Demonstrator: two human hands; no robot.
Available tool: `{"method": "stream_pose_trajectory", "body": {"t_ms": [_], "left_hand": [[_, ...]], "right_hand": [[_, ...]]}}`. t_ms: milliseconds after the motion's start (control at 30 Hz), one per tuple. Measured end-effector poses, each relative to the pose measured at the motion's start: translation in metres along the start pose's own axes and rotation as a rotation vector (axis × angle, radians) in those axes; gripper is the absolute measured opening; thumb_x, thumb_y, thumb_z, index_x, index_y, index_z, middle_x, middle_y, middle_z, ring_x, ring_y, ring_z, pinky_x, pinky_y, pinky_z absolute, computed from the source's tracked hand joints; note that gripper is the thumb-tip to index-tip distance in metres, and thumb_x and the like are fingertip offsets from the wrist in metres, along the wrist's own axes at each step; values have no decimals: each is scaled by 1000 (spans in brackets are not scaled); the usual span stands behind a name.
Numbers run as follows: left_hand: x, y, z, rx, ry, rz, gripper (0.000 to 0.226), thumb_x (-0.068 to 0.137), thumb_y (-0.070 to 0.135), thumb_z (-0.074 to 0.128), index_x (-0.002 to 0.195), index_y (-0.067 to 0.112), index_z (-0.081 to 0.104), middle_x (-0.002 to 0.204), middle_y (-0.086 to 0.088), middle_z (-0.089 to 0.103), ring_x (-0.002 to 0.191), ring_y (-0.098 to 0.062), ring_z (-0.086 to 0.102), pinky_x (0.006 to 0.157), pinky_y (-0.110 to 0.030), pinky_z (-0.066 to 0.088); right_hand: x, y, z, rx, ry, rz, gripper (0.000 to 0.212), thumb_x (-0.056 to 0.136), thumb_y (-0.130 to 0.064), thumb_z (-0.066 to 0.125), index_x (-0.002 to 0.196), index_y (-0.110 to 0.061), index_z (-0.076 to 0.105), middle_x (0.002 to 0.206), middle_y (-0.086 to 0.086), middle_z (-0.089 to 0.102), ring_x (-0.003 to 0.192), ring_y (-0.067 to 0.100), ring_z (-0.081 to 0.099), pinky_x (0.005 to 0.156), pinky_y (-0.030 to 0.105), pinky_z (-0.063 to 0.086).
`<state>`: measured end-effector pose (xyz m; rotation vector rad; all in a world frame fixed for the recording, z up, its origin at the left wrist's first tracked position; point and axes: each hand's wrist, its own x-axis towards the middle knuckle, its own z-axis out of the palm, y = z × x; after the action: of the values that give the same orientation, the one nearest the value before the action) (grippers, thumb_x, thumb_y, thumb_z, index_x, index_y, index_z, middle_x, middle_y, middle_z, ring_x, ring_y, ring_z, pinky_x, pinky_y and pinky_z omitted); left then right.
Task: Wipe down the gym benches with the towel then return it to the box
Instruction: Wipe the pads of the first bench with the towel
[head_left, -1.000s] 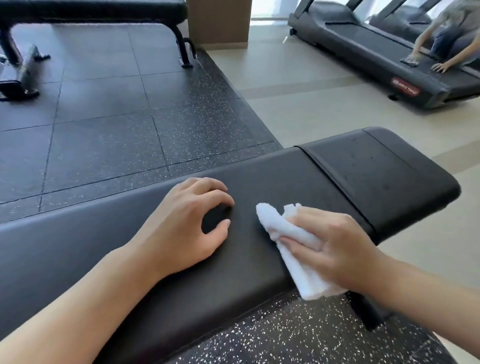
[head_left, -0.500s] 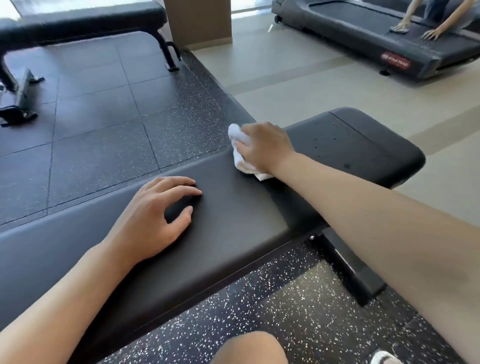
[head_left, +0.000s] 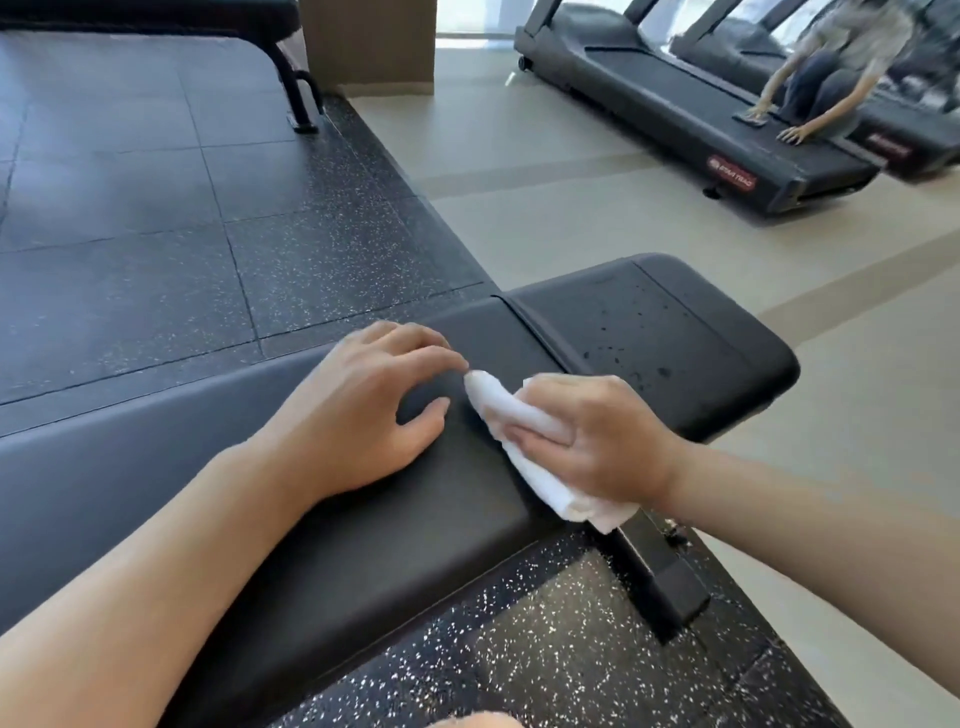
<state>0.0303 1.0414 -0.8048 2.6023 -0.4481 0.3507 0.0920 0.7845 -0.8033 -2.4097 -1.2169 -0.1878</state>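
**Q:** Where is the towel?

**A:** The white towel (head_left: 524, 441) lies bunched on the black padded bench (head_left: 363, 525), near the seam where the long pad meets the shorter end pad. The right hand (head_left: 597, 441) grips it, fingers (head_left: 540, 434) curled over the cloth and pressing it to the pad. One end of the towel hangs past the bench's near edge.

**Q:** And the other hand?

**A:** The left hand (head_left: 363, 410) rests on the bench just beside the towel, fingers bent and slightly apart, holding nothing. A fingertip nearly meets the towel's far tip.

**Q:** Beyond the bench?

**A:** Wet speckles dot the end pad. Further off, another person (head_left: 836, 62) crouches on a treadmill (head_left: 691, 109), both hands down on its belt.
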Motion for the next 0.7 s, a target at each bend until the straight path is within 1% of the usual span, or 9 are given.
{"method": "stream_pose_trajectory", "body": {"t_ms": [67,133,233,267,333,400,500,633,700], "left_hand": [[2,-14,-1,-10,73,-16,29,92,28,60,119,26,71,122,12,65,113,-17,58,105,-36,46],[3,-21,0,-16,66,-82,26,92,21,64,117,23,72,122,10,66,113,-21,58,104,-40,47],[1,-19,0,-9,27,-126,27,90,17,66,116,23,73,123,9,65,114,-21,56,104,-41,46],[0,-18,1,-11,18,-127,28,91,17,65,117,23,72,123,9,65,115,-21,56,105,-40,46],[-5,-17,-1,-9,8,-122,28,92,17,65,118,23,72,125,10,64,116,-20,56,107,-39,44],[-11,-14,-2,-13,13,-113,27,92,17,66,118,23,72,124,10,64,116,-20,56,108,-39,43],[-15,-6,-3,-25,29,-119,25,91,16,67,115,22,74,122,9,66,116,-21,58,107,-42,44],[-16,1,-5,-34,33,-125,22,93,18,66,112,25,74,123,12,65,117,-18,57,108,-43,42],[-16,2,-6,-46,38,-133,22,94,19,65,112,26,74,122,13,64,117,-17,57,108,-42,42]], "right_hand": [[35,13,12,10,19,79,30,92,-46,61,85,-17,67,71,-6,61,67,19,55,66,37,48],[79,26,23,-35,50,156,30,92,-46,60,80,-19,64,68,-4,61,70,23,59,68,38,48],[138,38,38,-120,104,217,39,93,-39,60,62,-26,40,56,-8,45,67,28,54,63,33,33],[150,40,41,-151,110,225,42,93,-37,59,61,-28,34,56,-7,45,68,31,55,64,32,31],[158,37,43,-188,116,229,37,93,-35,58,65,-28,35,63,-2,56,72,33,61,65,33,31],[143,29,40,-188,105,255,27,93,-38,56,72,-27,44,67,-3,56,75,32,62,65,34,32],[87,9,31,-152,83,233,27,95,-43,58,80,-21,59,71,-8,57,75,25,61,65,34,40],[-15,-17,5,-33,101,183,22,93,-39,70,80,-24,60,70,-13,50,63,9,47,63,31,40],[-40,-21,-5,-16,63,165,20,93,-33,72,83,-20,62,73,-10,54,64,12,51,64,34,47]]}}
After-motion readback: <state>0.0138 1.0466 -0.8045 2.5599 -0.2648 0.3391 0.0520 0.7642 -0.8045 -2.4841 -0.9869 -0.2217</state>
